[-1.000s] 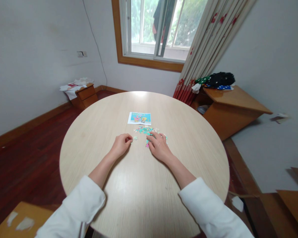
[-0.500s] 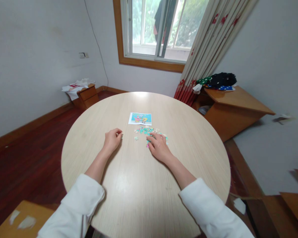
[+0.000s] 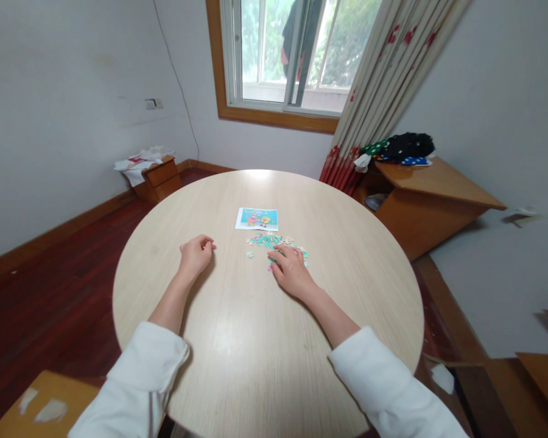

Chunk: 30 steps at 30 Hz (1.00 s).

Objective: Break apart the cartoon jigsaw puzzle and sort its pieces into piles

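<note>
Puzzle pieces (image 3: 265, 239) in teal, cream and pink lie in a loose pile on the round table (image 3: 237, 353). My left hand (image 3: 196, 255) is left of the pile, its fingers pinched on a small puzzle piece (image 3: 214, 247), mostly hidden by the fingertips. My right hand (image 3: 292, 271) rests over the pile's near right part with its fingers apart, covering some pieces. One single piece (image 3: 249, 255) lies between the hands, apart from the pile. Just beyond the pile lies a picture sheet (image 3: 257, 219) with a pink and a yellow cartoon figure on blue.
Past the table stand a window (image 3: 274, 61) and a long curtain (image 3: 379, 79). A small wooden cabinet (image 3: 162, 177) with papers is at the far left. On the right, a tilted wooden desk (image 3: 420, 207) carries dark clothes (image 3: 408, 146). Someone's dark clothing shows outside the window.
My left hand has moved a little to the left, away from the pile, with the piece in its fingers. My right hand has stayed almost still over the pieces.
</note>
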Available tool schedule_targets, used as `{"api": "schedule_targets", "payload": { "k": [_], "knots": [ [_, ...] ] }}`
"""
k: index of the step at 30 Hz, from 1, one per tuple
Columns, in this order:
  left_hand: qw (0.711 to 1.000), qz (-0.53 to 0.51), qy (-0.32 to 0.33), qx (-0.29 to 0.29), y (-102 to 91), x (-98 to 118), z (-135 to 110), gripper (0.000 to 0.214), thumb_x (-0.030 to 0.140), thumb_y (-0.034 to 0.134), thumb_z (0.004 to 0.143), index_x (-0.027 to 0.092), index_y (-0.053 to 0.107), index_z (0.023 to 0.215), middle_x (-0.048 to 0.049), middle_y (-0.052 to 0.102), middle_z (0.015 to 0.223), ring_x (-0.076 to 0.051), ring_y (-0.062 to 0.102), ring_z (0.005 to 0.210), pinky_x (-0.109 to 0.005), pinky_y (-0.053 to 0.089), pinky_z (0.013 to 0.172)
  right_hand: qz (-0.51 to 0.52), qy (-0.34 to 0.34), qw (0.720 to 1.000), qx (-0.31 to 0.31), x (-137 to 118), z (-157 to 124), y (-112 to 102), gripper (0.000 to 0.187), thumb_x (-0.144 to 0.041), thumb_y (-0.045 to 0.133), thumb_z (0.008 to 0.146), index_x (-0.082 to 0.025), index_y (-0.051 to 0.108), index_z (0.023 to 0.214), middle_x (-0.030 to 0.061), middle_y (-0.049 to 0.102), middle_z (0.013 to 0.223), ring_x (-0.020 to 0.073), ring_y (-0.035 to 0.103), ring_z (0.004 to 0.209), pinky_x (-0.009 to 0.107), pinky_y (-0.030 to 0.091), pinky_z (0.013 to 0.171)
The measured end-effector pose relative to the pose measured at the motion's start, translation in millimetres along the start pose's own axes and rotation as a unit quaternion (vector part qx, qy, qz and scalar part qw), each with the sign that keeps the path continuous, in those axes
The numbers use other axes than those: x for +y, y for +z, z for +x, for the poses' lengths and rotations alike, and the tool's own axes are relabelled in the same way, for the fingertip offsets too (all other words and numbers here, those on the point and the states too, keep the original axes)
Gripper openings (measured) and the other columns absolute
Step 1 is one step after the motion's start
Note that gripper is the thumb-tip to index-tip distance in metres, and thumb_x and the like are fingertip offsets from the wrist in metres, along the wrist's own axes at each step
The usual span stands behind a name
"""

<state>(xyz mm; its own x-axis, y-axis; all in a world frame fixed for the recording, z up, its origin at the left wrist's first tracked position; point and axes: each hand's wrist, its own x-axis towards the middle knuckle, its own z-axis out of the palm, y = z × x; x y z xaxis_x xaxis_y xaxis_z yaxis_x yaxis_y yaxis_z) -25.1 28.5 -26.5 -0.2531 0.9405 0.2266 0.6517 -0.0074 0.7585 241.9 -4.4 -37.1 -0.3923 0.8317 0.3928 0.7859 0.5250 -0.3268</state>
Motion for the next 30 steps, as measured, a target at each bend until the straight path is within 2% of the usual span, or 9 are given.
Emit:
{"api": "schedule_targets", "payload": {
  "k": [3,7,11,13,16,20,23,26,30],
  "knots": [
    [0.997,-0.044,0.051,-0.022,3.9,13,-10,0.012,0.017,0.045,0.074,0.02,0.057,0.074,-0.0068,0.072,0.08,-0.022,0.065,0.078,-0.032,0.043,0.074,0.004,-0.003,1.0,0.003,0,0,0,0.028,-0.016,0.047,0.086,-0.019,0.062,0.109,0.0144,0.059,0.123,0.0245,0.05,0.118,0.047,0.03,0.102],
    [0.975,0.005,0.171,-0.144,17.7,39,-34,0.012,0.011,0.044,0.072,0.022,0.049,0.071,-0.0068,0.071,0.09,-0.023,0.059,0.086,-0.037,0.038,0.082,0.007,-0.005,1.0,0.004,0,0,1,0.028,-0.016,0.047,0.086,-0.019,0.062,0.109,0.0145,0.058,0.122,0.0239,0.049,0.119,0.046,0.031,0.102],
    [0.954,0.099,0.187,-0.213,23.9,49,-42,0.015,0.009,0.04,0.076,0.021,0.047,0.072,-0.0063,0.069,0.089,-0.025,0.056,0.09,-0.039,0.035,0.083,0.005,-0.009,1.0,0.008,1,0,1,0.027,-0.016,0.047,0.086,-0.019,0.062,0.109,0.0146,0.059,0.122,0.0244,0.05,0.119,0.047,0.031,0.101],
    [0.955,0.15,0.158,-0.203,20.9,45,-37,0.016,0.008,0.039,0.078,0.021,0.048,0.074,-0.0066,0.068,0.088,-0.026,0.056,0.09,-0.039,0.034,0.083,0.008,-0.011,1.0,0.011,1,0,2,0.027,-0.015,0.048,0.086,-0.018,0.062,0.108,0.0148,0.059,0.121,0.0246,0.05,0.118,0.047,0.031,0.101],
    [0.961,0.211,0.101,-0.15,12.5,33,-25,0.018,0.008,0.038,0.078,0.02,0.051,0.078,-0.0084,0.068,0.09,-0.027,0.057,0.092,-0.04,0.034,0.083,0.012,-0.015,1.0,0.012,2,0,3,0.025,-0.014,0.049,0.085,-0.017,0.062,0.105,0.0152,0.06,0.119,0.0248,0.051,0.117,0.046,0.032,0.1],
    [0.969,0.217,0.067,-0.092,8.6,24,-19,0.021,0.011,0.04,0.08,0.019,0.058,0.086,-0.0091,0.069,0.096,-0.027,0.056,0.097,-0.042,0.033,0.086,0.014,-0.017,1.0,0.017,2,0,4,0.024,-0.014,0.049,0.085,-0.018,0.062,0.104,0.015,0.061,0.118,0.0248,0.052,0.116,0.047,0.032,0.099],
    [0.966,0.206,0.12,-0.094,18.0,31,-25,0.027,0.022,0.044,0.084,0.02,0.063,0.102,-0.0098,0.063,0.12,-0.03,0.05,0.108,-0.045,0.033,0.089,0.014,-0.022,0.999,0.018,2,0,4,0.024,-0.014,0.049,0.085,-0.018,0.062,0.104,0.0148,0.061,0.118,0.0248,0.052,0.116,0.047,0.032,0.099],
    [0.942,0.236,0.194,-0.14,32.3,41,-32,0.039,0.036,0.044,0.087,0.025,0.058,0.122,-0.0074,0.045,0.144,-0.034,0.045,0.111,-0.049,0.033,0.089,0.013,-0.029,0.999,0.019,1,0,4,0.024,-0.013,0.048,0.085,-0.018,0.062,0.105,0.0146,0.061,0.118,0.0249,0.052,0.116,0.047,0.033,0.099],
    [0.915,0.277,0.22,-0.192,43.1,47,-34,0.044,0.044,0.04,0.089,0.031,0.054,0.129,-0.0058,0.04,0.147,-0.036,0.044,0.114,-0.053,0.032,0.091,0.012,-0.031,0.999,0.021,2,0,5,0.024,-0.013,0.049,0.085,-0.019,0.062,0.104,0.0142,0.061,0.118,0.0249,0.052,0.115,0.047,0.033,0.099]
  ]
}}
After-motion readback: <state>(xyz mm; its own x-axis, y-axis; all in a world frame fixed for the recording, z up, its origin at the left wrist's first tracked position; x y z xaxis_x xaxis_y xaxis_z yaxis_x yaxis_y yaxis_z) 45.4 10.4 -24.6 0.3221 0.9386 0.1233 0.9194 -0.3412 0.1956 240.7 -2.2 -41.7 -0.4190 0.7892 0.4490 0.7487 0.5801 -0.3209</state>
